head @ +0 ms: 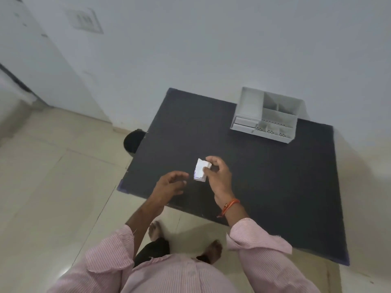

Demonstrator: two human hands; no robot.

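Note:
My right hand (218, 176) pinches a small white folded paper (200, 170) between thumb and fingers, just above the dark table (264, 176). My left hand (169, 183) hovers close to the paper's left side with its fingers loosely spread and holds nothing. An orange thread band circles my right wrist.
A grey desk organiser (267, 117) with several compartments and small drawers stands at the table's far right, against the white wall. A black bin (134, 140) sits on the tiled floor beside the table's left edge. My bare feet stand at the table's near edge.

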